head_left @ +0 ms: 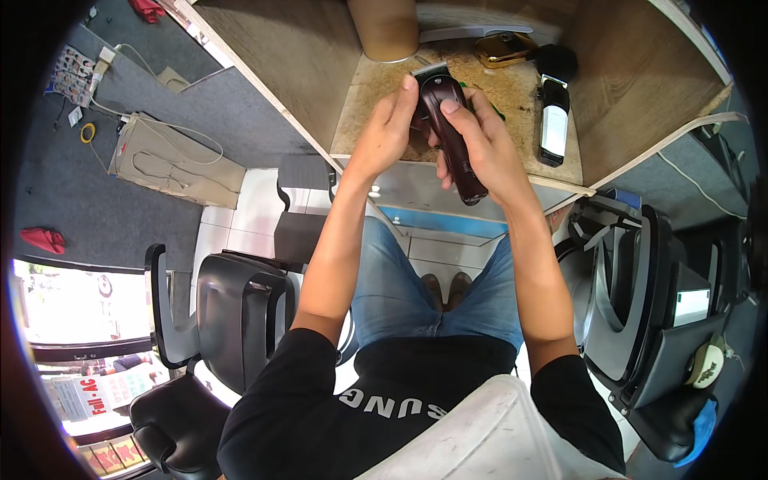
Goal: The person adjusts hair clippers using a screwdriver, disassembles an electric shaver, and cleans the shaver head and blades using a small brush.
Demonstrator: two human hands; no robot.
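Note:
A dark maroon hair clipper (452, 140) is held over the front of a wooden shelf, its metal blade end pointing up and away from me. My right hand (484, 148) wraps round its body, with the thumb on its upper face. At the blade end, my left hand (390, 128) touches the clipper with its thumb and fingertips; part of those fingers is hidden behind it. On the shelf (360, 124), a black and white clipper (554, 120) lies to the right. Behind it are a round black brush (557, 61) and a gold-coloured trimmer (504, 50).
A brown cylindrical container (386, 30) and a pale comb-like strip (476, 33) are at the shelf's back. Wooden side panels (648, 88) flank it. Black chairs (244, 312) stand at both sides. A beige box (178, 160) with cables sits at the left.

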